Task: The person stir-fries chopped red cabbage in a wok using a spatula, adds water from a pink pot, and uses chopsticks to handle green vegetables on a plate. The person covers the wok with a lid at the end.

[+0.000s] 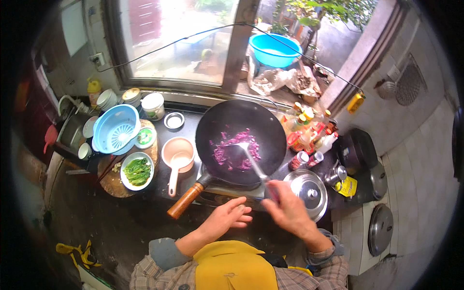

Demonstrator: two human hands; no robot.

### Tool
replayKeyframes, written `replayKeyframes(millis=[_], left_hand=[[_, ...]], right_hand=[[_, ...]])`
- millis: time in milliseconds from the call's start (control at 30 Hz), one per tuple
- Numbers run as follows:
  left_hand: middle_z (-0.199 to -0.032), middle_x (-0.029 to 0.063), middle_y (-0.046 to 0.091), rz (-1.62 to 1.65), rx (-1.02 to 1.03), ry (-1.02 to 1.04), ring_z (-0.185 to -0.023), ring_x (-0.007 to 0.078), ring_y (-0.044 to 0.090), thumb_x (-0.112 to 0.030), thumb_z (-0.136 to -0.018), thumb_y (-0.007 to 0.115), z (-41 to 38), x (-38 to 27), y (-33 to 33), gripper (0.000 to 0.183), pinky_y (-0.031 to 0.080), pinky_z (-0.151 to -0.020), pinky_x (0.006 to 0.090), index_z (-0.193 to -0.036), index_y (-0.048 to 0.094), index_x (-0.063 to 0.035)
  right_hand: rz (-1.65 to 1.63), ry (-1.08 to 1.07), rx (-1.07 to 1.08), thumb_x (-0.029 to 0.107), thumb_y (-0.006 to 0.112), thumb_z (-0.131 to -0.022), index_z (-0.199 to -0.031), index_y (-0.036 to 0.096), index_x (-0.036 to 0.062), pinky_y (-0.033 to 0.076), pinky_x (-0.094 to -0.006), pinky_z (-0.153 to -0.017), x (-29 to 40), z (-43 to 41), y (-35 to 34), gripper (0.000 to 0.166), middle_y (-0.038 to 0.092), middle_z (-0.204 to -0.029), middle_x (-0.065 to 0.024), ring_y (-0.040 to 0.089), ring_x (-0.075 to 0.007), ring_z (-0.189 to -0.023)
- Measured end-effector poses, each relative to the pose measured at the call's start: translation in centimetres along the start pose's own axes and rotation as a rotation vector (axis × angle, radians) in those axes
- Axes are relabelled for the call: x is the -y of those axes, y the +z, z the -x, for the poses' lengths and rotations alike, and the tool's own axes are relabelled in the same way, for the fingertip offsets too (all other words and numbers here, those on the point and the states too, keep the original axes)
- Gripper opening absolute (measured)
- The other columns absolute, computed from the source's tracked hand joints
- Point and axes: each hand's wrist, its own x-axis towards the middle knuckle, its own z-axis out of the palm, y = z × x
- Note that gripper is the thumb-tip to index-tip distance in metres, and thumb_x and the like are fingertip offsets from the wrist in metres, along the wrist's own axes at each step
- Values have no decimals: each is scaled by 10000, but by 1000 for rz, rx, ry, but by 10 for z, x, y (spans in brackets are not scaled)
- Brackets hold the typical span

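Note:
My right hand grips the dark handle of a metal spatula, whose blade lies among shredded purple cabbage. The cabbage is in a large black wok on the stove, its wooden handle pointing toward the lower left. Holding nothing, my left hand hovers in front of the stove, just right of the wok's handle, with its fingers apart. A glass and metal lid lies beside the stove, close to my right hand.
Left of the wok are a pink ladle, a small bowl, a plate of leafy greens on a round wooden board, and a blue colander. Several seasoning bottles, a metal pot and a black appliance stand right.

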Motion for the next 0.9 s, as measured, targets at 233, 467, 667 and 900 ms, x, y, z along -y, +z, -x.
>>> replayKeyframes(millis=[233, 467, 667, 900], left_hand=[[-820, 26, 524, 140, -352, -271, -555, 110, 477, -123, -981, 627, -4, -14, 16, 200, 356, -466, 267, -1137, 502, -127], [-654, -8, 441, -167, -506, -289, -427, 81, 374, -90, -954, 631, 31, -67, -9, 169, 259, -384, 248, -1099, 546, -72], [-677, 1, 441, 526, -319, -220, -423, 91, 391, -219, -1041, 461, 90, -63, -37, 273, 315, -379, 257, -1179, 544, 2], [-686, 25, 447, 744, -241, -244, -458, 113, 410, -229, -1049, 448, 84, -46, -35, 350, 354, -404, 265, -1240, 535, 51]], right_hand=[[-4, 220, 57, 347, 677, -936, -1303, 633, 86, 553, -378, -879, -96, 5, 7, 452, 714, -1173, -162, 714, -288, -1025], [404, 930, -28, 361, 684, -882, -1436, 500, 117, 475, -499, -1024, -349, 56, 13, 632, 539, -1359, -239, 588, -430, -1204], [339, 837, -178, 218, 727, -848, -1195, 639, 80, 509, -495, -948, -399, 66, 44, 383, 559, -1181, -217, 611, -421, -1095], [414, 636, -376, 234, 750, -736, -1005, 717, 29, 529, -487, -855, -388, 78, 5, 340, 630, -1000, -253, 644, -418, -921]])
